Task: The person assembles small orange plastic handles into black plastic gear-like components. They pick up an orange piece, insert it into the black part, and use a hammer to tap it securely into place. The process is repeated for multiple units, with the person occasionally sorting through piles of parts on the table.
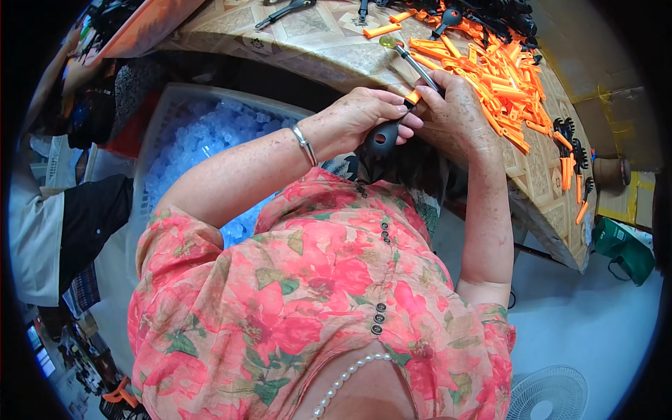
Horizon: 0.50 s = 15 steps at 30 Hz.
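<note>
My left hand (364,119) is closed around a black utensil handle (381,138) with a rounded end and a hanging hole. A short orange piece (413,97) shows at the handle's upper end, between my two hands. Close beside it, my right hand (458,112) grips a slim metal tool (418,68) with a translucent yellow end (388,43) pointing up and away. Its lower end is hidden by my fingers, so I cannot tell its exact kind. Both hands are held in front of the table's near edge.
A heap of orange handle pieces (500,84) covers the patterned table (329,42), with black utensils (514,17) behind. More black and orange pieces (570,164) lie at right. A white crate (157,133) of bluish clear bags stands left. A fan (549,395) is lower right.
</note>
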Each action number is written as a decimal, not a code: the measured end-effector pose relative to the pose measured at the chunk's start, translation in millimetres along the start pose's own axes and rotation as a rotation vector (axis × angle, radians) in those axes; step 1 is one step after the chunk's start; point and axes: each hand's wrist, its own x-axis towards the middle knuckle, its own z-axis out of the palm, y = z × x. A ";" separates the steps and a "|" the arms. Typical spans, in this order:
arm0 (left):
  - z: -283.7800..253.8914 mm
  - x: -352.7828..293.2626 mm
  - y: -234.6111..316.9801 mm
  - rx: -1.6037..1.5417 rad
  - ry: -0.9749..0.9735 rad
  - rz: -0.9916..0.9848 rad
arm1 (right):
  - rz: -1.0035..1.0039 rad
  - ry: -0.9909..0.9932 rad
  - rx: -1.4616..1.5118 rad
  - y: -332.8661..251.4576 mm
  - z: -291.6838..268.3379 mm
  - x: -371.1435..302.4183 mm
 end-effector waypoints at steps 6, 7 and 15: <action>5.8 -5.3 6.6 0.118 0.121 0.013 | 0.028 -0.004 -0.012 -4.8 -0.8 -3.1; 8.2 -6.5 6.0 0.139 0.141 0.018 | 0.029 -0.003 -0.015 -8.5 -0.6 -4.5; 17.3 -3.6 19.7 0.306 0.207 -0.043 | -0.011 0.070 -0.046 -9.1 4.9 -9.7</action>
